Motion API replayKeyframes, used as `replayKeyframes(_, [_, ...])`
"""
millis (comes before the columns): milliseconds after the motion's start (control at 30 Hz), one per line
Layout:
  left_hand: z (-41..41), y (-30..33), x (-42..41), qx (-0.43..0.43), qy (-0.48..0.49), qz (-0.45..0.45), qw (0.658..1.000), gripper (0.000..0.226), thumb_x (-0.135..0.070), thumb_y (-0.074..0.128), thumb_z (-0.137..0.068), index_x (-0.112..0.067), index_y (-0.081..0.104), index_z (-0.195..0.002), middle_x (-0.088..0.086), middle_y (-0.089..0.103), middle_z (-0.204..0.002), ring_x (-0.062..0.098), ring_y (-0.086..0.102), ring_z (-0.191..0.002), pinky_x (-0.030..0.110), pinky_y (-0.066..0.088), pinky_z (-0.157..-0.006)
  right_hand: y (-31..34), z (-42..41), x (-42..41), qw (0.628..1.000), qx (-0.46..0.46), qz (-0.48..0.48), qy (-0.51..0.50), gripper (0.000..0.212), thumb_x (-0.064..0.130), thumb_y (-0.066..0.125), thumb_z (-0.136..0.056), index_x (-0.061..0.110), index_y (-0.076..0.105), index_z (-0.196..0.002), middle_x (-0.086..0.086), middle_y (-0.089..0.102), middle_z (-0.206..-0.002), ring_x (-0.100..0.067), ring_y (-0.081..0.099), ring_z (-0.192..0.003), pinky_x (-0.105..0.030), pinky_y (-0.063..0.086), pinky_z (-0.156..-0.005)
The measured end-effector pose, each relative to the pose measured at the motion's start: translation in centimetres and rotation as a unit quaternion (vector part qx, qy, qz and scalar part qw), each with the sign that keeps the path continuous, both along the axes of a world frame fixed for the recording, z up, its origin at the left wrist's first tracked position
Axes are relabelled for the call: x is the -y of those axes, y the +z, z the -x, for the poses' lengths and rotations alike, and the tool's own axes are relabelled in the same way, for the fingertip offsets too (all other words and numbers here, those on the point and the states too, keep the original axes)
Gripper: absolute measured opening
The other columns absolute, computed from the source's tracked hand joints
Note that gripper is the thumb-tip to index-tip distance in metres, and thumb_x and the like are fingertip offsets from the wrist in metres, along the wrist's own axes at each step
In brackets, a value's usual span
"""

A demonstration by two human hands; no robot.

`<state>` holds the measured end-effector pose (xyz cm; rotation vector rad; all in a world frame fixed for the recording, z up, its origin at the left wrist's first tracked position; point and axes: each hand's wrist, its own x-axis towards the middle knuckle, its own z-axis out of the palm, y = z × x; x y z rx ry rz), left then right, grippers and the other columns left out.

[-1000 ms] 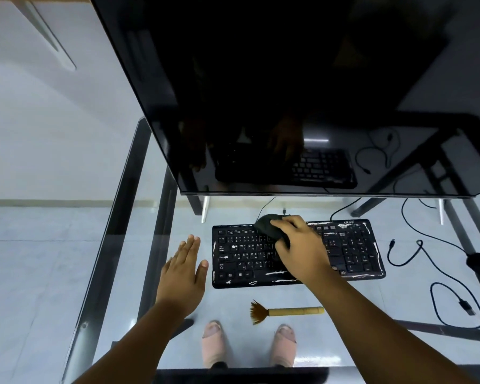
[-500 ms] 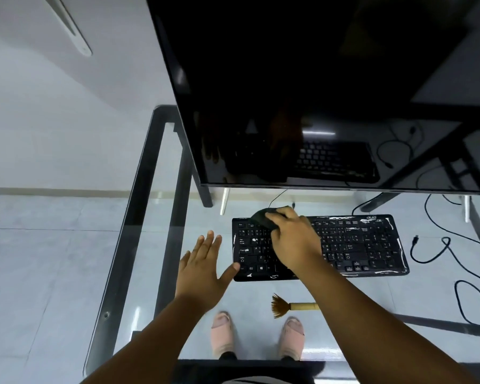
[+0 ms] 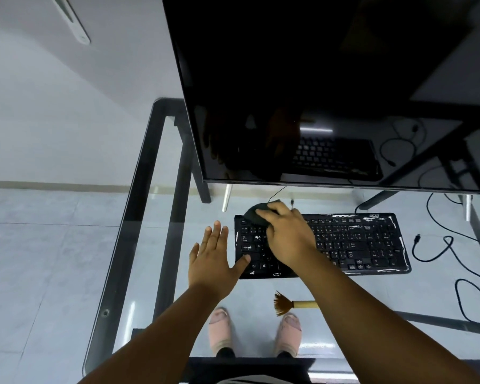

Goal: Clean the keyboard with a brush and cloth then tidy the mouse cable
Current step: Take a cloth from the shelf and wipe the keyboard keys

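2 hands (image 3: 287,239) worked: right fingers (image 3: 266,214) clutched a dark cloth (image 3: 254,213) on the keyboard's (image 3: 358,242) far-left corner; the left hand (image 3: 214,261) lay flat, fingers released. The keyboard ran left-right along the surface (image 3: 139,217).

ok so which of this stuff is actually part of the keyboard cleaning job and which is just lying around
Part of the job:
keyboard
dark cloth under the right hand
brush on the glass desk
loose cable

Just there:
monitor
left hand, flat beside the keyboard
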<state>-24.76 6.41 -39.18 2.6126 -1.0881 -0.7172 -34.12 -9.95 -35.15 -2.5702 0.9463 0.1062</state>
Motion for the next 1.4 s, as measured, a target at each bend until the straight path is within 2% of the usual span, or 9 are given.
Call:
replayKeyframes(100, [-0.1, -0.1, -0.1, -0.001, -0.004, -0.002, 1.000, 0.087, -0.073, 0.029, -0.088, -0.026, -0.004, -0.154, -0.010, -0.015, -0.160, 0.010, -0.015, -0.147, 0.038, -0.001, -0.119, 0.0, -0.5, -0.5, 0.998, -0.010, -0.001, 0.055, 0.051, 0.021, 0.048, -0.094, 0.045, 0.045, -0.139, 0.019, 0.038, -0.144, -0.016, 0.042, -0.118, -0.037, 0.055, -0.081])
replayKeyframes(267, [-0.4, -0.1, -0.3, 0.000, -0.019, -0.010, 1.000, 0.087, -0.074, 0.026, -0.087, -0.028, -0.006, -0.154, -0.011, -0.018, -0.159, 0.010, -0.016, -0.146, 0.037, -0.001, -0.119, 0.0, 0.6, 0.4, 0.997, -0.023, 0.027, -0.071, 0.044, 0.023, 0.047, -0.094, 0.040, 0.052, -0.134, 0.012, 0.048, -0.131, -0.020, 0.047, -0.109, -0.035, 0.055, -0.076])
replayKeyframes(500, [-0.7, -0.3, -0.4, 0.002, -0.028, -0.014, 1.000, 0.087, -0.075, 0.026, -0.087, -0.028, -0.005, -0.154, -0.011, -0.017, -0.159, 0.010, -0.014, -0.147, 0.037, 0.002, -0.119, 0.5, -2.5, -1.7, 0.999, -0.039, 0.003, 0.035, 0.049, 0.023, 0.047, -0.095, 0.043, 0.045, -0.139, 0.012, 0.040, -0.139, -0.020, 0.043, -0.117, -0.035, 0.052, -0.075])
replayKeyframes(633, [-0.8, -0.3, -0.4, -0.001, -0.028, -0.015, 0.999, 0.088, -0.075, 0.027, -0.087, -0.028, -0.005, -0.154, -0.012, -0.017, -0.159, 0.009, -0.014, -0.147, 0.035, 0.001, -0.118, 0.5, -1.3, -0.1, 0.996, -0.061, 0.019, -0.054, 0.042, 0.023, 0.044, -0.095, 0.039, 0.050, -0.134, 0.008, 0.045, -0.127, -0.020, 0.045, -0.108, -0.033, 0.050, -0.071])
replayKeyframes(700, [-0.8, -0.2, -0.4, -0.001, -0.026, -0.016, 1.000, 0.088, -0.075, 0.027, -0.087, -0.028, -0.006, -0.154, -0.012, -0.018, -0.159, 0.009, -0.015, -0.147, 0.035, 0.000, -0.118, 0.5, -1.5, 0.3, 0.994, -0.076, 0.013, -0.071, 0.042, 0.022, 0.044, -0.095, 0.038, 0.051, -0.133, 0.008, 0.044, -0.127, -0.021, 0.044, -0.109, -0.035, 0.051, -0.073])
replayKeyframes(900, [-0.8, -0.2, -0.4, 0.001, -0.031, -0.020, 0.999, 0.088, -0.076, 0.026, -0.087, -0.029, -0.006, -0.154, -0.012, -0.017, -0.159, 0.010, -0.015, -0.147, 0.035, 0.001, -0.118, 0.7, -2.7, -1.4, 0.998, -0.054, -0.009, 0.028, 0.051, 0.020, 0.047, -0.094, 0.045, 0.045, -0.139, 0.012, 0.038, -0.136, -0.019, 0.040, -0.115, -0.036, 0.052, -0.078])
replayKeyframes(1100, [-0.8, -0.2, -0.4, 0.000, -0.030, -0.021, 0.999, 0.088, -0.076, 0.026, -0.086, -0.029, -0.006, -0.154, -0.012, -0.017, -0.159, 0.009, -0.014, -0.147, 0.035, 0.001, -0.118, 0.4, -1.3, 0.5, 0.997, -0.058, 0.005, -0.049, 0.045, 0.023, 0.046, -0.096, 0.045, 0.052, -0.134, 0.013, 0.042, -0.130, -0.016, 0.042, -0.108, -0.031, 0.049, -0.073])
replayKeyframes(1300, [-1.2, 0.1, -0.6, -0.006, -0.047, -0.022, 0.999, 0.088, -0.076, 0.028, -0.086, -0.030, -0.002, -0.154, -0.012, -0.013, -0.160, 0.010, -0.011, -0.148, 0.036, 0.007, -0.119, 0.8, -1.3, -0.4, 0.998, -0.032, -0.005, 0.051, 0.048, 0.020, 0.046, -0.095, 0.048, 0.052, -0.133, 0.017, 0.039, -0.136, -0.015, 0.039, -0.116, -0.033, 0.051, -0.081])
replayKeyframes(1400, [-2.4, 0.7, -0.7, -0.021, -0.054, -0.004, 0.998, 0.072, -0.061, 0.032, -0.095, -0.032, 0.004, -0.154, -0.011, -0.002, -0.162, 0.012, 0.002, -0.149, 0.041, 0.015, -0.117, 0.7, 0.5, 0.5, 1.000, -0.021, 0.013, 0.011, 0.044, 0.023, 0.047, -0.093, 0.050, 0.058, -0.125, 0.020, 0.043, -0.133, -0.012, 0.043, -0.116, -0.031, 0.051, -0.079])
